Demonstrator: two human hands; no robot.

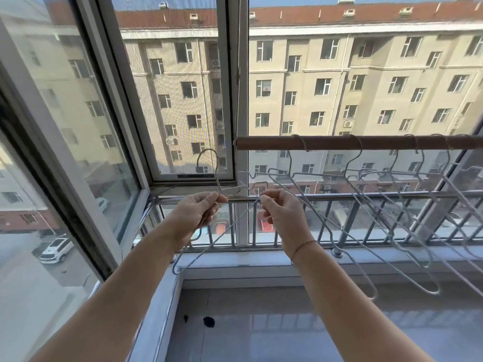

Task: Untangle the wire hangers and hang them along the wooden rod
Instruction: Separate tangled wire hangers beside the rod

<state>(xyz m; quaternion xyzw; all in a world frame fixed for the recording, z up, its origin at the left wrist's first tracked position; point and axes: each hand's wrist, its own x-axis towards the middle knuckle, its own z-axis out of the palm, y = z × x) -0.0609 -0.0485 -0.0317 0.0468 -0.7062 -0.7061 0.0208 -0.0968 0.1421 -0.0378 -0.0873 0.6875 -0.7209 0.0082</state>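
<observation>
Head view. Holds a pale grey thin wire hanger [217, 173] up in front of the window with both hands. Grips its shoulder just under the neck with the left hand [194, 214], fingers curled round the wire, hook standing up above the knuckles. Pinches another stretch of wire between thumb and forefinger of the right hand [283, 218], remaining fingers curled in. Cannot tell whether one hanger or more in the hold: crossing wires between the hands, a long strand slanting down below the left wrist. Wears a thin cord bracelet [304, 245] at the right wrist. Finds the round brown wooden rod [366, 142] above and to the right of the right hand, level across the glass. Sees several more grey wire hangers [321, 174] hooked over it, spaced apart, bodies slanting down past the right forearm. Looks past both hands to a grey metal railing [366, 195] and, under the forearms, a white window sill [261, 259].
</observation>
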